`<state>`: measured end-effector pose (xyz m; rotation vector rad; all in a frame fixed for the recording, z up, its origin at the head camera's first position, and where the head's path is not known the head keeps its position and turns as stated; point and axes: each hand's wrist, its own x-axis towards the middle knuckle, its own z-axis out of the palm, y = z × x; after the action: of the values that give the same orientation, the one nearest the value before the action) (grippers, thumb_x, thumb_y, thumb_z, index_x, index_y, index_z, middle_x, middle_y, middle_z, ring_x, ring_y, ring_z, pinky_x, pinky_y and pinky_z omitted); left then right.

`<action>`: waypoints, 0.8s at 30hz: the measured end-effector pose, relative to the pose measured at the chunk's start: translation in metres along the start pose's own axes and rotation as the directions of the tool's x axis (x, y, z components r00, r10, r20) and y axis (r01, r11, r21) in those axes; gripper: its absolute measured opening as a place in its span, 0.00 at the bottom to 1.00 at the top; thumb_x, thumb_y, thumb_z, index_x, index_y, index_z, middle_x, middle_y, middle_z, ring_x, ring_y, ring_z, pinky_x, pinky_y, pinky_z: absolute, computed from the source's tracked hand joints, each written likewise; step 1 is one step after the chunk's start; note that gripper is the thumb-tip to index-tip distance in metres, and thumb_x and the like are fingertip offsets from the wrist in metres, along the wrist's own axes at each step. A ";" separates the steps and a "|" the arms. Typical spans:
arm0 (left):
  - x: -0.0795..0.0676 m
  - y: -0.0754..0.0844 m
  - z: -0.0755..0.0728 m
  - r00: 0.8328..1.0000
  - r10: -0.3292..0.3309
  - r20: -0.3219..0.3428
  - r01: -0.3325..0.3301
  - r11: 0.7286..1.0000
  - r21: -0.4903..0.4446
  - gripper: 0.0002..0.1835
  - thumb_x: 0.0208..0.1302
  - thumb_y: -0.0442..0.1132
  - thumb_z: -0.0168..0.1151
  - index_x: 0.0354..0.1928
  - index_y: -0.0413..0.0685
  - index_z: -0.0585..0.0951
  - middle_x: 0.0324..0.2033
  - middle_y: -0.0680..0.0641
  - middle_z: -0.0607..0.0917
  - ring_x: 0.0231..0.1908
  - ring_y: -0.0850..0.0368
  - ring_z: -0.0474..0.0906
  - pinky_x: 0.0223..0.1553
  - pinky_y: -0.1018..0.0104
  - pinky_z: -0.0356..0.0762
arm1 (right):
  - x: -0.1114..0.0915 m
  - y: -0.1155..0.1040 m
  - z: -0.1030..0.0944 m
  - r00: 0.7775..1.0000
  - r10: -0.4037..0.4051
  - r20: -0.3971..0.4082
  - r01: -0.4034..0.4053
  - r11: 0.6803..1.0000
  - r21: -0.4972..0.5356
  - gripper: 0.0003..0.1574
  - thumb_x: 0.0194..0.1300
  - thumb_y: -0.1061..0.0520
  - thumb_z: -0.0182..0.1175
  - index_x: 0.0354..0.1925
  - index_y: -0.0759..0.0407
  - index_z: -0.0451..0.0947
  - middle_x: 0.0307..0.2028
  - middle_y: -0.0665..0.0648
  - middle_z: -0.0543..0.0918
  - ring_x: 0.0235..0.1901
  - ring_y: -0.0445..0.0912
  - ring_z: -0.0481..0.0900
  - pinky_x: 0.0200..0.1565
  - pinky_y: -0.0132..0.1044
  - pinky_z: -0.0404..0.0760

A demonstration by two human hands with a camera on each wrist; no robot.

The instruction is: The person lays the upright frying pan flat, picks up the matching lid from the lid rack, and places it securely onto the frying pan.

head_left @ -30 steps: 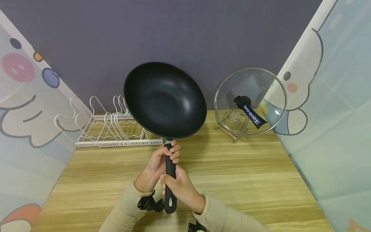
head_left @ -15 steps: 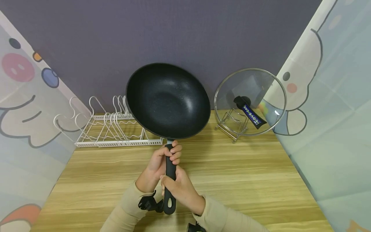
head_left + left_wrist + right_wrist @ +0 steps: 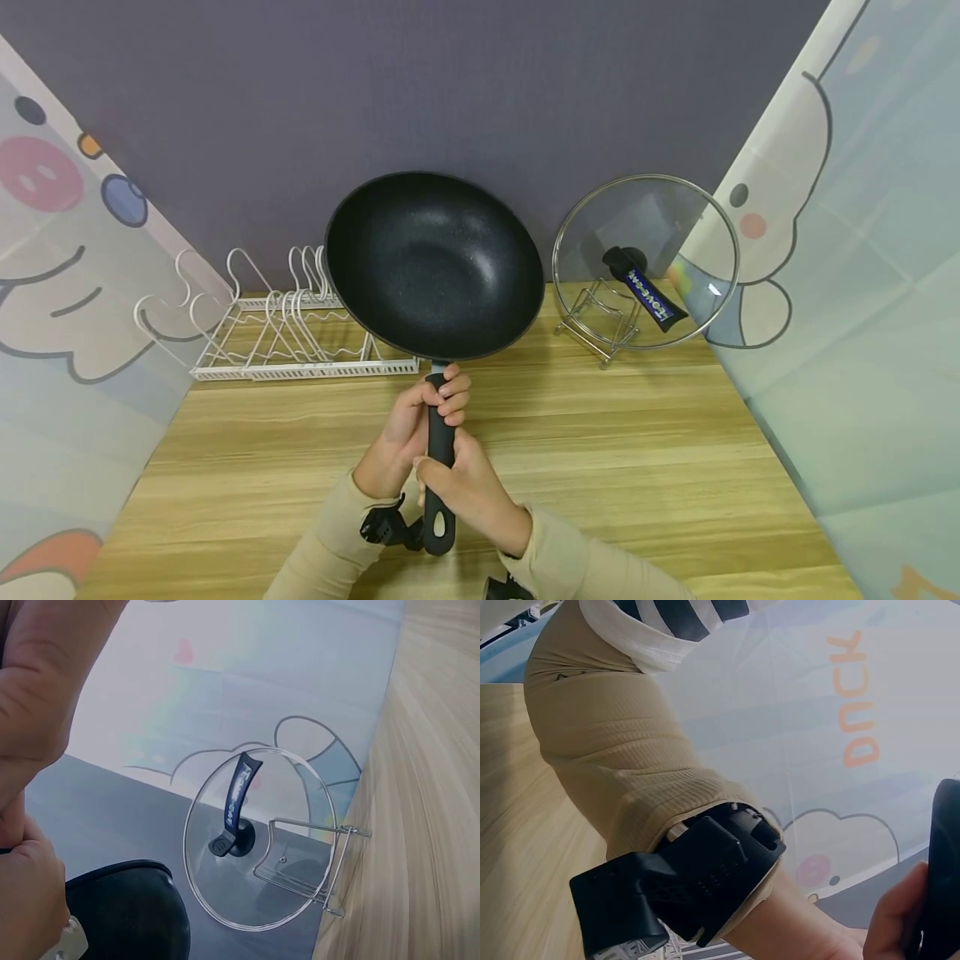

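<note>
Both hands hold a black wok [image 3: 435, 267] by its long black handle, its dark inside facing the head camera. My left hand [image 3: 408, 425] grips the upper part of the handle, just below the pan, with fingertips showing on the right side. Lower down, my right hand [image 3: 468, 483] is wrapped around the same handle, thumb across the front. The handle's end with its hanging hole [image 3: 439, 523] sticks out below. In the left wrist view the wok's dark edge [image 3: 135, 911] shows at the bottom. The right wrist view catches part of the dark handle [image 3: 943, 862].
A white wire dish rack [image 3: 300, 369] stands at the back left, partly behind the wok. At the back right, a glass lid [image 3: 585, 242] with a black handle leans on a small metal stand [image 3: 607, 354]. Printed cloth panels border the wooden table [image 3: 600, 467] on both sides.
The wok has shifted slightly right and then a little down in the head view. Both hands keep their hold on the handle.
</note>
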<state>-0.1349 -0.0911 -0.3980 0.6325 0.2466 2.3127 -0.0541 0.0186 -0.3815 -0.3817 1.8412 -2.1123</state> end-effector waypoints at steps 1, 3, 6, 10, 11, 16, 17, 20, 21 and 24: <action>0.000 0.000 -0.001 1.000 0.002 0.003 -0.002 1.000 -0.004 0.13 0.56 0.23 0.41 0.41 0.46 0.61 0.29 0.51 0.64 0.26 0.61 0.58 0.32 0.73 0.71 | 0.000 0.000 0.000 1.000 0.001 0.000 -0.001 1.000 0.000 0.12 0.60 0.65 0.51 0.43 0.70 0.66 0.20 0.62 0.74 0.17 0.45 0.75 0.25 0.31 0.76; 0.000 0.000 -0.002 1.000 0.004 0.007 -0.004 1.000 -0.012 0.13 0.57 0.23 0.41 0.41 0.46 0.61 0.30 0.51 0.64 0.27 0.62 0.58 0.32 0.73 0.71 | 0.001 0.000 -0.001 1.000 0.004 0.001 -0.004 1.000 0.002 0.12 0.60 0.65 0.51 0.43 0.70 0.66 0.21 0.59 0.74 0.17 0.47 0.75 0.25 0.31 0.75; -0.001 -0.001 -0.003 1.000 0.007 0.016 -0.007 1.000 -0.023 0.13 0.57 0.23 0.41 0.41 0.46 0.61 0.30 0.51 0.64 0.27 0.62 0.59 0.33 0.73 0.71 | 0.001 0.000 -0.001 1.000 0.017 0.001 -0.017 1.000 0.004 0.13 0.60 0.65 0.51 0.44 0.69 0.66 0.21 0.59 0.74 0.17 0.46 0.75 0.24 0.31 0.75; -0.002 -0.002 -0.005 1.000 0.010 0.028 -0.009 0.999 -0.035 0.13 0.57 0.23 0.40 0.41 0.46 0.61 0.30 0.51 0.64 0.27 0.62 0.60 0.33 0.72 0.72 | 0.000 0.000 0.000 1.000 0.029 0.000 -0.029 1.000 0.008 0.14 0.60 0.64 0.52 0.44 0.71 0.66 0.21 0.59 0.74 0.17 0.43 0.75 0.24 0.31 0.75; -0.002 -0.002 -0.005 1.000 0.010 0.029 -0.009 0.999 -0.038 0.13 0.57 0.23 0.40 0.41 0.46 0.61 0.30 0.51 0.64 0.27 0.62 0.60 0.33 0.72 0.72 | 0.000 0.000 0.000 1.000 0.031 -0.001 -0.031 0.999 0.011 0.14 0.60 0.64 0.53 0.43 0.71 0.66 0.21 0.58 0.74 0.17 0.42 0.75 0.24 0.30 0.75; -0.002 -0.004 -0.007 0.999 0.011 0.039 -0.008 0.998 -0.063 0.14 0.57 0.23 0.40 0.42 0.46 0.60 0.30 0.51 0.64 0.27 0.62 0.61 0.33 0.72 0.71 | 0.001 0.003 0.001 1.000 0.013 -0.001 -0.013 1.000 0.021 0.13 0.60 0.65 0.53 0.42 0.72 0.65 0.20 0.54 0.74 0.17 0.40 0.75 0.25 0.30 0.76; -0.002 -0.004 -0.007 0.999 0.011 0.041 -0.008 0.998 -0.065 0.14 0.57 0.23 0.40 0.42 0.46 0.60 0.30 0.51 0.64 0.27 0.62 0.61 0.33 0.73 0.71 | 0.001 0.004 0.001 1.000 0.007 0.002 -0.007 1.000 0.025 0.13 0.60 0.65 0.53 0.42 0.72 0.65 0.19 0.54 0.74 0.17 0.40 0.75 0.26 0.29 0.76; -0.003 -0.005 -0.008 0.999 0.011 0.044 -0.008 0.998 -0.063 0.14 0.57 0.23 0.40 0.42 0.46 0.60 0.30 0.51 0.63 0.27 0.62 0.61 0.33 0.73 0.71 | 0.001 0.007 0.002 1.000 -0.006 0.011 0.005 0.998 0.059 0.14 0.60 0.66 0.53 0.43 0.72 0.65 0.20 0.54 0.73 0.17 0.39 0.74 0.25 0.29 0.75; -0.003 -0.005 -0.009 0.999 0.011 0.044 -0.009 0.998 -0.058 0.14 0.57 0.23 0.40 0.42 0.46 0.60 0.30 0.51 0.63 0.27 0.62 0.61 0.33 0.73 0.71 | 0.001 0.008 0.002 1.000 -0.006 0.012 0.005 0.997 0.074 0.13 0.60 0.66 0.53 0.42 0.73 0.65 0.20 0.54 0.73 0.17 0.39 0.74 0.25 0.28 0.74; -0.003 -0.006 -0.010 0.999 0.008 0.045 -0.006 0.999 -0.050 0.13 0.57 0.23 0.40 0.41 0.46 0.60 0.30 0.51 0.62 0.28 0.62 0.62 0.33 0.73 0.72 | 0.000 0.010 0.002 1.000 -0.003 0.016 0.001 0.992 0.123 0.12 0.60 0.66 0.52 0.41 0.73 0.64 0.20 0.53 0.72 0.16 0.38 0.72 0.24 0.28 0.74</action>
<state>-0.1346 -0.0888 -0.4102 0.6603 0.1656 2.3012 -0.0526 0.0155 -0.3909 -0.3700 1.6922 -2.2031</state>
